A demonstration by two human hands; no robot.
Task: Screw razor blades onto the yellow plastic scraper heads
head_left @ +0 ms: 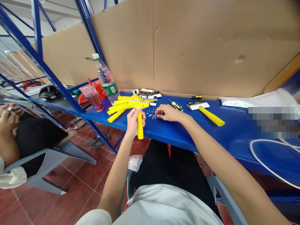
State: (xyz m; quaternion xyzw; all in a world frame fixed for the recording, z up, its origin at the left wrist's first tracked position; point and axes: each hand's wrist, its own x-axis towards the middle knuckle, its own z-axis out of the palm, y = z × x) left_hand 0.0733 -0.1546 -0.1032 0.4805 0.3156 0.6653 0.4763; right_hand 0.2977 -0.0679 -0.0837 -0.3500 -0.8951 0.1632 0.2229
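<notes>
Sitting far left is another person point(14, 137) on a grey chair, then a pink cup point(92, 97) and a bottle point(106, 79) stand at the blue bench point(234, 137) edge, beside a heap of yellow handles point(118, 107). Left hand point(133, 120) is wrapped tight round a yellow scraper point(140, 117), held upright just off the bench's front edge, while right hand point(167, 113) rests on the bench with fingertips pinched narrow at the little pile of screws point(152, 114), though whether one is caught I can't tell. Further right lie a screwdriver point(175, 105) and a lone handle point(211, 116).
</notes>
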